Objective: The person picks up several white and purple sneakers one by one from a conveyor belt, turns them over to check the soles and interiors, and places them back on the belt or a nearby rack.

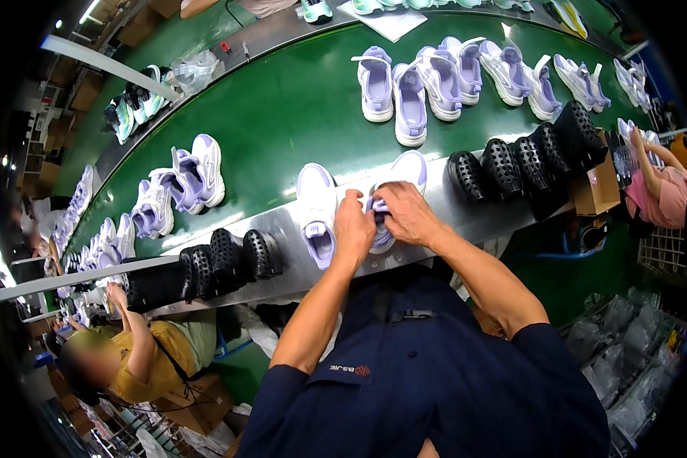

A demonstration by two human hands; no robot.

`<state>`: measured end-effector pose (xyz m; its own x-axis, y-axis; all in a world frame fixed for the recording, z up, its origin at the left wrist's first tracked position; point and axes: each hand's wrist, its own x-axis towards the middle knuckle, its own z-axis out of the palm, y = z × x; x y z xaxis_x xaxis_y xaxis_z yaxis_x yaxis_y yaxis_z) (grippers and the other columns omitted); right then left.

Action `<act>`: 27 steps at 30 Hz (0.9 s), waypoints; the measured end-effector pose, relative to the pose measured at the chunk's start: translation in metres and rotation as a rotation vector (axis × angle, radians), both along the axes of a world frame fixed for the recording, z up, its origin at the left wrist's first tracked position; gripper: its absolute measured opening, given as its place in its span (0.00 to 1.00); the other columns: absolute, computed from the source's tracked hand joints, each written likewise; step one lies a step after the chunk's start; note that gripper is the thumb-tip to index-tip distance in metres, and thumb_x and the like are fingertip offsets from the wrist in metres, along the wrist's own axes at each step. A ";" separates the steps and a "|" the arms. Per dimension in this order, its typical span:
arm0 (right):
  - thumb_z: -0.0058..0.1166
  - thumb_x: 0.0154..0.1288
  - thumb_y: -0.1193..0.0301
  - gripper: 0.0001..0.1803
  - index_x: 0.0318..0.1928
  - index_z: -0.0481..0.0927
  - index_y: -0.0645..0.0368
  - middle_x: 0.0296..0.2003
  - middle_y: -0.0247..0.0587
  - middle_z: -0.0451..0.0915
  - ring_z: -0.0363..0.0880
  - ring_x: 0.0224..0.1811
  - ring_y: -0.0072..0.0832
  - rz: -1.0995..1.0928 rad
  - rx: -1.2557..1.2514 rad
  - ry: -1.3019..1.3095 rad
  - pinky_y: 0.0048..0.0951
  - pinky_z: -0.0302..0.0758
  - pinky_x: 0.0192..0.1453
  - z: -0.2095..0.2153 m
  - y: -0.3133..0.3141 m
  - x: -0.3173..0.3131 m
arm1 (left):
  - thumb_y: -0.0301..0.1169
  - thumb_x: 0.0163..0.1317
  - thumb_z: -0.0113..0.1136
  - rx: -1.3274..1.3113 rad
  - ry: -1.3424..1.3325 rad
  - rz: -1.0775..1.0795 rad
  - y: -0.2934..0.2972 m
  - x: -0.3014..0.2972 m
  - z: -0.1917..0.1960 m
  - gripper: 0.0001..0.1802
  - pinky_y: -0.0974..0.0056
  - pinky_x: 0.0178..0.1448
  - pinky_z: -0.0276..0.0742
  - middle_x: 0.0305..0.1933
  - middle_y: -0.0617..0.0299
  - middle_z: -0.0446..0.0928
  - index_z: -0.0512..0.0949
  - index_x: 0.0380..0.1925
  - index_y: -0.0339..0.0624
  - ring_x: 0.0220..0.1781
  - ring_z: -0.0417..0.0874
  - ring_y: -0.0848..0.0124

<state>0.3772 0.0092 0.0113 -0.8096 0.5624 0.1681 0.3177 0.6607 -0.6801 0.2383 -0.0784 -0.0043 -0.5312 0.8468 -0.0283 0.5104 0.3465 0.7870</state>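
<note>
In front of me a white and lavender sneaker [411,165] lies with its toe pointing away, on the metal edge of the green work surface. Both hands are at its opening. My left hand [353,227] pinches the collar from the left side, fingers closed. My right hand [409,214] reaches over from the right, its bent fingers gripping the tongue and collar area. The hands hide most of the laces and the middle of the shoe. A matching sneaker [317,202] stands just left of my left hand, untouched, its heel toward me.
Black perforated shoe-shaped forms line the metal ledge [301,243], a left group [226,261] and a right group [502,169]. More lavender sneakers [411,107] stand on the green belt [282,107]. A person in yellow [164,355] works at left; another in pink [656,191] at right.
</note>
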 end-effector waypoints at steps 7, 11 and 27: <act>0.59 0.64 0.61 0.19 0.47 0.75 0.63 0.42 0.62 0.80 0.80 0.47 0.57 -0.595 -0.464 -0.286 0.51 0.76 0.50 -0.008 -0.051 0.017 | 0.48 0.60 0.66 -0.089 0.393 -0.073 -0.017 0.053 0.038 0.23 0.48 0.47 0.74 0.34 0.45 0.81 0.85 0.28 0.35 0.40 0.79 0.48; 0.54 0.67 0.59 0.21 0.39 0.74 0.69 0.39 0.65 0.81 0.81 0.44 0.61 -0.510 -0.504 -0.107 0.55 0.76 0.46 -0.035 -0.061 0.010 | 0.47 0.60 0.65 -0.108 0.311 0.066 0.005 0.054 0.015 0.22 0.47 0.45 0.74 0.31 0.43 0.80 0.85 0.27 0.35 0.36 0.80 0.46; 0.51 0.68 0.66 0.12 0.38 0.72 0.65 0.36 0.60 0.80 0.79 0.35 0.60 -0.444 -0.207 -0.112 0.55 0.76 0.38 -0.043 -0.063 0.013 | 0.40 0.60 0.66 0.029 0.284 -0.024 -0.020 0.045 -0.007 0.19 0.49 0.42 0.74 0.27 0.45 0.80 0.82 0.24 0.32 0.34 0.79 0.49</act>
<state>0.3902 -0.0536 -0.0320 -0.4915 0.8690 -0.0575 0.6164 0.3004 -0.7278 0.2833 -0.0988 -0.0117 -0.4941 0.8575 0.1434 0.7198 0.3109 0.6207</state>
